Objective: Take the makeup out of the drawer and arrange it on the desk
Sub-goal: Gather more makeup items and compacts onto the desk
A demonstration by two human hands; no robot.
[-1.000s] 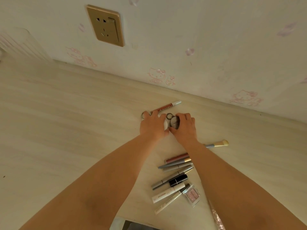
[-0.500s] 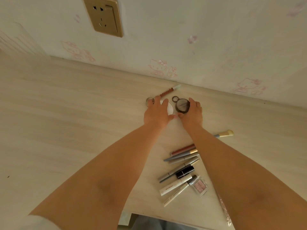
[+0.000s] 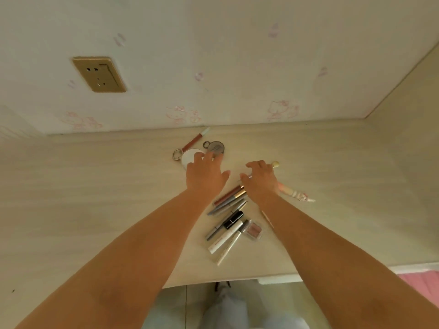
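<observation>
Now | left hand (image 3: 206, 174) spread over white compact (image 3: 190, 156) | right hand (image 3: 260, 180) curled around brush (image 3: 275, 164) | lift brush clear, lay parallel beside pencils (image 3: 229, 198) on desk (image 3: 95, 186).

I can't read any words from here. The white tube (image 3: 225, 240) on the counter (image 3: 95, 186) carries a small reddish print, and the grey round compact (image 3: 217, 147) has a mark, but both are too blurred to read.

Pale wood-grain bench (image 3: 71, 186) butts against cream wallpaper (image 3: 237, 55) with faint pink cat print. Brass socket (image 3: 98, 74) on wall, above bench. Tiled floor (image 3: 180, 302) below bench edge.
</observation>
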